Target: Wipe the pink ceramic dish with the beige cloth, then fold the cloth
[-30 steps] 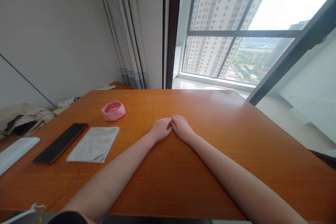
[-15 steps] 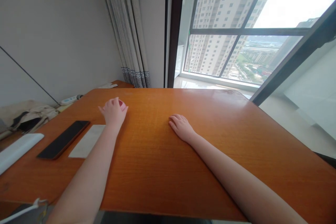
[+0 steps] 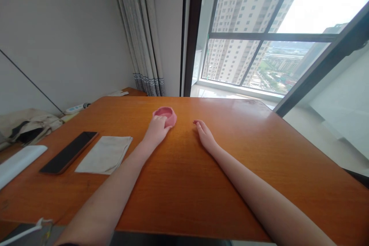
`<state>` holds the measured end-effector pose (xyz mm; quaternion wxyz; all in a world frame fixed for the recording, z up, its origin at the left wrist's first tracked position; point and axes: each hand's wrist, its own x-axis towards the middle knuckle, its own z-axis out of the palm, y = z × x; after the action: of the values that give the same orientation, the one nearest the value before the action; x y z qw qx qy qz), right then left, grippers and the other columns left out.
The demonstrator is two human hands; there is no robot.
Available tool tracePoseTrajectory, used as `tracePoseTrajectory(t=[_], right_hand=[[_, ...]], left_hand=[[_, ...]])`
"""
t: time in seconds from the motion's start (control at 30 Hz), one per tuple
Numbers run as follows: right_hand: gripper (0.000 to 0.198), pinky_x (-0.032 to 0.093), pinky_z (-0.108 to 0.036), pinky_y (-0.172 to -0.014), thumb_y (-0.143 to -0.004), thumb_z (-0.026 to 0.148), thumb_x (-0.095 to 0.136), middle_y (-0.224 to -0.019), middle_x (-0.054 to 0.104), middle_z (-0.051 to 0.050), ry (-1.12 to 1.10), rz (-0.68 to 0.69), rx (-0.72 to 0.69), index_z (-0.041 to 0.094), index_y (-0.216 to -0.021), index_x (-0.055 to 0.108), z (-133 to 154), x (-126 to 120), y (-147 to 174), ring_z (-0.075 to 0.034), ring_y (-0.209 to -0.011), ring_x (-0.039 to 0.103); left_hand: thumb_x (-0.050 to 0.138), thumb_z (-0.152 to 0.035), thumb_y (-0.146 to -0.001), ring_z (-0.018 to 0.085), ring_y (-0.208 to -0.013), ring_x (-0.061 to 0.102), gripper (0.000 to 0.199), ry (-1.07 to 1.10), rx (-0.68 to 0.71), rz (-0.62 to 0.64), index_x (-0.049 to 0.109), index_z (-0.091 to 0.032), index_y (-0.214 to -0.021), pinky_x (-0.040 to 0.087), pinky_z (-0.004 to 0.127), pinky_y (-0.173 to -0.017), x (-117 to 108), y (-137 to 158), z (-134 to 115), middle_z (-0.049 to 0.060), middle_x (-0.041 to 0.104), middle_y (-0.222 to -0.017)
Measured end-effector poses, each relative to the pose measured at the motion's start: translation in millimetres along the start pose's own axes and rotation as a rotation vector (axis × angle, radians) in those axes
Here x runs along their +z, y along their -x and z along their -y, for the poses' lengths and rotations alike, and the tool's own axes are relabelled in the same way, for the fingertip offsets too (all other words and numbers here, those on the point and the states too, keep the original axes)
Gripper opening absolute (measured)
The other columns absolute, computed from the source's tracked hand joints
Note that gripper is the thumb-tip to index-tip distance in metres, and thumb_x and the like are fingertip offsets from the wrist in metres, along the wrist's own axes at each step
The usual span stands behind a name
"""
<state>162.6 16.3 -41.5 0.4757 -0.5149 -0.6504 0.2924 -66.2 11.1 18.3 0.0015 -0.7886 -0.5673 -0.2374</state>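
Observation:
A small pink bowl (image 3: 172,116) with a faceted rim is on the far middle of the brown table. My left hand (image 3: 157,126) is closed on its near side, fingers over the rim inside and thumb along the outside. To the right, apart from the bowl, my right hand (image 3: 205,134) lies on its edge on the wood. Its palm faces left, with the fingers stretched out and nothing in them.
A folded pale cloth (image 3: 105,154) lies left of my left forearm, beside a black phone-like slab (image 3: 69,153). Farther left are a white long object (image 3: 21,163) and crumpled fabric (image 3: 31,125). The table (image 3: 184,196) ends before a large window (image 3: 268,36).
My left hand has moved right with the pink bowl, uncovering more of the cloth. My right hand has rolled from palm-down onto its edge and shifted slightly right.

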Motion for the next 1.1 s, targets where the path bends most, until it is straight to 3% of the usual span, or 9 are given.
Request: tracePoseTrajectory(t=[0.1,0.2,0.67,0.77,0.83,0.9,1.0,1.03,1.1], right_hand=[[0.04,0.038,-0.036,-0.1,-0.089,0.048,0.033,-0.117,0.06,-0.007,-0.084,0.015,-0.002,0.021,-0.112,0.053,3.0,-2.5,0.1,-0.018,-0.111,0.053],[0.039,0.042,-0.035,-0.095,-0.088,0.049,0.037,-0.11,0.063,-0.006,-0.12,0.072,-0.007,0.021,-0.106,0.057,5.9,-5.6,0.0,-0.019,-0.104,0.057],[0.035,0.039,-0.036,-0.097,-0.087,0.041,0.039,-0.108,0.063,-0.009,0.017,0.089,-0.042,0.018,-0.103,0.06,0.3,-3.3,-2.3,-0.02,-0.104,0.056],[0.035,0.039,-0.036,-0.096,-0.089,0.041,0.038,-0.108,0.063,-0.009,0.038,0.092,-0.05,0.018,-0.103,0.06,2.3,-4.2,-1.6,-0.02,-0.104,0.056],[0.035,0.04,-0.036,-0.095,-0.089,0.041,0.037,-0.107,0.064,-0.009,0.056,0.094,-0.057,0.018,-0.103,0.06,3.4,-4.8,-1.1,-0.02,-0.103,0.056],[0.035,0.04,-0.036,-0.095,-0.089,0.041,0.038,-0.107,0.064,-0.009,0.068,0.084,-0.061,0.019,-0.103,0.06,3.2,-4.5,-1.1,-0.02,-0.103,0.056],[0.035,0.041,-0.035,-0.094,-0.09,0.042,0.036,-0.108,0.063,-0.007,0.054,0.059,-0.063,0.02,-0.105,0.059,1.0,-2.6,-2.3,-0.019,-0.104,0.056],[0.036,0.041,-0.035,-0.094,-0.09,0.042,0.035,-0.109,0.063,-0.007,0.048,0.055,-0.062,0.02,-0.106,0.058,0.3,-1.8,-2.7,-0.019,-0.104,0.056],[0.037,0.04,-0.035,-0.095,-0.09,0.043,0.033,-0.109,0.063,-0.007,0.044,0.049,-0.057,0.021,-0.106,0.057,-0.6,-0.7,-3.2,-0.019,-0.105,0.055]], left_hand=[[0.06,-0.029,-0.078,0.025,-0.096,0.052,0.014,0.133,0.174,0.093,0.058,-0.016,-0.083,0.041,0.04,-0.091,9.4,11.9,-42.9,0.01,0.062,-0.097],[0.061,-0.027,-0.079,0.023,-0.095,0.051,0.012,0.184,0.251,0.115,0.058,-0.017,-0.084,0.041,0.04,-0.091,16.1,23.1,-61.2,0.008,0.061,-0.098],[0.062,-0.027,-0.077,0.025,-0.101,0.05,0.018,0.107,0.271,0.208,0.061,-0.016,-0.09,0.037,0.043,-0.098,24.8,22.3,-57.2,0.011,0.061,-0.1],[0.06,-0.034,-0.079,0.028,-0.116,0.045,0.034,0.126,0.252,0.206,0.057,-0.02,-0.11,0.03,0.053,-0.103,9.3,21.7,-57.2,0.011,0.056,-0.118],[0.053,-0.039,-0.083,0.029,-0.128,0.035,0.049,0.144,0.225,0.137,0.044,-0.025,-0.129,0.024,0.057,-0.106,-13.3,22.5,-46.1,0.01,0.045,-0.135],[0.038,-0.038,-0.089,0.025,-0.129,0.036,0.046,0.12,0.131,0.041,0.038,-0.024,-0.133,0.027,0.05,-0.107,-41.5,27.8,-20.1,0.01,0.043,-0.138],[0.025,-0.022,-0.089,0.028,-0.114,0.052,0.041,-0.156,-0.291,-0.032,0.052,-0.017,-0.119,0.04,0.046,-0.097,-77.7,51.8,43.9,0.014,0.055,-0.122],[0.026,-0.019,-0.086,0.033,-0.108,0.055,0.041,-0.284,-0.466,0.02,0.054,-0.014,-0.115,0.044,0.051,-0.089,-84.8,64.2,68.5,0.018,0.056,-0.118],[0.034,-0.022,-0.08,0.041,-0.099,0.057,0.033,-0.416,-0.678,0.178,0.06,-0.013,-0.1,0.046,0.055,-0.077,-90.3,92.2,116.3,0.022,0.059,-0.105]])
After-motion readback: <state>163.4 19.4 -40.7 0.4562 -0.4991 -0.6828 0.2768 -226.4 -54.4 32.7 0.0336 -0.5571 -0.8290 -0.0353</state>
